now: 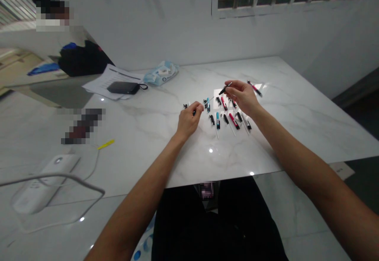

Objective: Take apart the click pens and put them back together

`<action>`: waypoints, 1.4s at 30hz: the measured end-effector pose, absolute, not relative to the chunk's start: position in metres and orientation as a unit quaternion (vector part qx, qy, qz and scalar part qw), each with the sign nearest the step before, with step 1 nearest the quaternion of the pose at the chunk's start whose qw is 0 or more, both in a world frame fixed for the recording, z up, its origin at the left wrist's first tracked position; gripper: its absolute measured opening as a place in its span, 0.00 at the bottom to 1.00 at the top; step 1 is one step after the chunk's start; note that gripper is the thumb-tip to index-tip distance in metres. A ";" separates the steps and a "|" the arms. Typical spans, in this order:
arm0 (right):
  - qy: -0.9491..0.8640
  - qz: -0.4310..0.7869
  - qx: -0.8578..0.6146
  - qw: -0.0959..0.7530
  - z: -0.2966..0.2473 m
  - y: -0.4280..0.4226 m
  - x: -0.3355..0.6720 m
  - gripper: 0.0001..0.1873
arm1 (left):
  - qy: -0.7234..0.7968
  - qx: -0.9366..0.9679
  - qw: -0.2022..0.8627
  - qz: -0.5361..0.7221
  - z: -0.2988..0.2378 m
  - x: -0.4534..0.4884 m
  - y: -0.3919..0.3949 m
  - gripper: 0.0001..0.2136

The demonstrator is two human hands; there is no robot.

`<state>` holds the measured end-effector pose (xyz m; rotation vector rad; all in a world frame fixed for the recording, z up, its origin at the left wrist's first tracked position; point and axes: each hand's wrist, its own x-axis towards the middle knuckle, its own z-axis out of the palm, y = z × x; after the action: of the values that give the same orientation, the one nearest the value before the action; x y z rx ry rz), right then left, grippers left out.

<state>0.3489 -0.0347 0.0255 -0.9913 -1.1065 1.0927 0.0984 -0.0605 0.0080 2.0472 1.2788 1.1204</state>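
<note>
My right hand (241, 97) pinches a black pen part (225, 89) between thumb and fingertips, above the far side of the group. My left hand (189, 121) closes on a small dark piece (194, 112), mostly hidden by its fingers. Between the hands, several disassembled pens (226, 115) in black, red and teal lie scattered on a white marble table (148, 134), with thin white refills among them. A red and black pen (254, 88) lies just beyond my right hand.
Papers (111, 81) lie at the table's far left, under a black power bank (122, 87). Nearby sits a blue-and-white packet (161, 72). A yellow marker (106, 144) and a blurred object (82, 126) lie left, beside a white corded device (44, 182). A wall backs the table.
</note>
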 end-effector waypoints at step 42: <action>-0.691 0.350 -0.476 0.415 0.017 -0.059 0.326 0.23 | 0.445 0.847 0.132 0.260 0.008 0.105 -0.070 0.17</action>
<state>0.3256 -0.0591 0.0169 -1.1965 -1.7364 0.8795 0.1051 -0.0698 0.0076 2.4574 1.2926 0.7559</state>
